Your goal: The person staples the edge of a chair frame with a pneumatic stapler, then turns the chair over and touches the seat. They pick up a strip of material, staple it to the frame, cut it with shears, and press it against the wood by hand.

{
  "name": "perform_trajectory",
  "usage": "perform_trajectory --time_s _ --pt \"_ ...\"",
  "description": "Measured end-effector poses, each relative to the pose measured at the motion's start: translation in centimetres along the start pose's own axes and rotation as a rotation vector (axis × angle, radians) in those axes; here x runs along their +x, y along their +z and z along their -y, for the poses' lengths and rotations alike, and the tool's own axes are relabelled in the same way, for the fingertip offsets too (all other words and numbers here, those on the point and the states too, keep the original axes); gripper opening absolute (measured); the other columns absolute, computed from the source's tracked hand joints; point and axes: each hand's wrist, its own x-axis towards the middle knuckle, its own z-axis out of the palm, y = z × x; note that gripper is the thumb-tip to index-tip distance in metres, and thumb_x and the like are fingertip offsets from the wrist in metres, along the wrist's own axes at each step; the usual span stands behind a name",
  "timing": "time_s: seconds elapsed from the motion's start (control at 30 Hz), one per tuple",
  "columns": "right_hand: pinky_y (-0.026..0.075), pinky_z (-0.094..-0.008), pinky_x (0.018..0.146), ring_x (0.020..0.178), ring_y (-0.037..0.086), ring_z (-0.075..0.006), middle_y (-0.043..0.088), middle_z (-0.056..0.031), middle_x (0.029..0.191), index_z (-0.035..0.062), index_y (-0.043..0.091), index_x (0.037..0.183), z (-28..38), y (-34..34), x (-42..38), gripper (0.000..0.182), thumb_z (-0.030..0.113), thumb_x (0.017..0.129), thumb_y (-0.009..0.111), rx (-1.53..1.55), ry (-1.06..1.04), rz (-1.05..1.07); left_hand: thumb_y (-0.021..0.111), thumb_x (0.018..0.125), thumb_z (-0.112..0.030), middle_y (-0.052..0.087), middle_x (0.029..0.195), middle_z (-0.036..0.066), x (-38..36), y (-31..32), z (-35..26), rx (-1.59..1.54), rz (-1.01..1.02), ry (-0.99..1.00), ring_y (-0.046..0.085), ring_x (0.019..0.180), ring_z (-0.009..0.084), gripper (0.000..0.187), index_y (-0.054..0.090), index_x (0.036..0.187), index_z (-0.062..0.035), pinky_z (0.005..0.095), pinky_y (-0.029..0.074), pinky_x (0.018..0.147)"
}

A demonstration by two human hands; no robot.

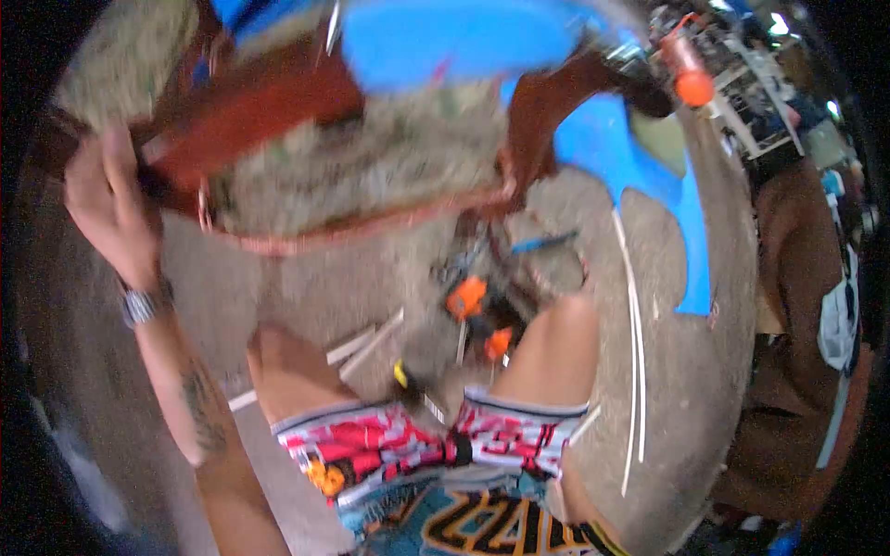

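Observation:
My left hand (116,199), with a watch on the wrist, is at the left against the end of a dark red-brown frame piece (260,111). Its fingers are curled at the edge of that piece, partly smeared by motion. Patterned grey-green fabric (371,162) spans the inside of the frame, with a reddish rail (352,225) along its near side. My right hand is not visible; only part of the right arm shows at the lower edge.
Bright blue material (454,42) lies at the top, and a blue curved piece (681,204) at the right. Tools with orange parts (466,298) lie on the floor between my knees. Long thin white strips (635,352) lie right of them. An orange-capped container (693,88) is upper right.

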Motion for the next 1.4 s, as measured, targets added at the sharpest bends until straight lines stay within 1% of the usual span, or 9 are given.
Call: perform_trajectory --time_s 0.07,0.23,0.53,0.63,0.67,0.73,0.97,1.3,1.4 --pt "0.047 -0.0368 0.091 0.105 0.058 -0.0197 0.061 -0.0066 0.118 0.0051 0.056 0.123 1.0 0.2 1.4 0.043 0.038 0.098 0.045 0.052 0.01 -0.033 0.051 0.097 -0.032 0.055 0.06 0.015 1.6 -0.3 -3.6 0.042 -0.308 0.087 0.05 0.056 0.0329 0.049 0.053 0.062 0.0015 0.0473 0.036 0.055" --pt "0.048 -0.0374 0.089 0.101 0.06 -0.0207 0.063 -0.007 0.114 0.0052 0.059 0.121 -0.4 0.6 4.0 0.042 0.036 0.097 0.043 0.106 0.096 -0.043 0.053 0.097 -0.034 0.041 0.046 0.011 4.2 -3.3 -4.5 0.026 -0.285 0.207 0.039 0.038 0.028 0.052 0.05 0.055 -0.0029 0.04 0.028 0.042" --pt "0.05 -0.0373 0.08 0.09 0.062 -0.0202 0.066 -0.0083 0.101 0.004 0.063 0.112 2.1 4.6 8.8 0.038 0.031 0.096 0.041 0.303 -0.433 0.027 0.066 0.088 -0.027 0.053 0.05 0.016 4.0 -4.4 -5.6 0.117 -0.349 0.27 0.048 0.041 0.0314 0.031 0.069 0.071 -0.0013 0.0413 0.036 0.043" --pt "0.045 -0.0325 0.067 0.079 0.052 -0.0128 0.057 -0.0006 0.079 0.0055 0.06 0.091 10.7 1.8 5.5 0.027 0.028 0.098 0.047 0.501 -0.589 -0.412 0.055 0.091 -0.051 0.068 0.091 0.022 1.2 -4.3 -4.3 0.145 -0.062 -0.085 0.064 0.075 0.0366 0.049 0.073 0.097 -0.0066 0.0525 0.045 0.07" --pt "0.043 -0.0302 0.062 0.071 0.051 -0.0124 0.055 -0.0023 0.076 0.0054 0.057 0.088 13.9 -0.6 3.8 0.027 0.028 0.099 0.048 0.394 -0.624 -0.374 0.052 0.097 -0.035 0.061 0.068 0.016 2.6 -4.9 -6.8 0.052 -0.202 0.005 0.056 0.07 0.0332 0.046 0.064 0.07 0.0011 0.0453 0.04 0.065" --pt "0.036 -0.0241 0.053 0.06 0.044 -0.0082 0.049 0.0012 0.07 0.0093 0.051 0.084 20.5 -2.8 0.7 0.024 0.027 0.099 0.049 0.428 -0.783 -0.332 0.058 0.094 -0.034 0.066 0.096 0.017 1.2 -5.0 -5.9 0.072 -0.101 0.028 0.059 0.086 0.0327 0.038 0.067 0.103 0.0017 0.0472 0.044 0.078" --pt "0.046 -0.0297 0.078 0.084 0.057 -0.0149 0.06 -0.0046 0.09 0.0013 0.061 0.109 37.4 6.6 -9.3 0.028 0.027 0.098 0.056 -0.023 -0.962 -0.094 0.066 0.085 -0.046 0.063 0.1 0.012 -2.5 -3.8 -3.7 0.068 -0.065 0.117 0.054 0.098 0.0275 0.047 0.067 0.106 -0.0047 0.04 0.036 0.091" --pt "0.048 -0.0291 0.064 0.068 0.057 -0.0135 0.062 -0.0033 0.078 0.0018 0.061 0.104 30.7 26.1 3.9 0.024 0.023 0.092 0.063 -0.337 -1.045 0.398 0.066 0.089 -0.024 0.061 0.11 0.016 -8.2 1.4 -2.0 -0.36 -0.408 0.145 0.06 0.092 0.0273 0.04 0.056 0.12 -0.0001 0.0407 0.046 0.085" --pt "0.047 -0.0286 0.066 0.071 0.056 -0.0115 0.063 -0.0037 0.08 0.0015 0.063 0.102 29.0 24.8 7.8 0.024 0.024 0.093 0.063 -0.273 -1.09 0.205 0.067 0.088 -0.016 0.057 0.107 0.017 -21.5 1.1 -4.6 -0.551 -0.126 -0.397 0.057 0.092 0.0275 0.041 0.048 0.119 0.0044 0.0378 0.046 0.085"
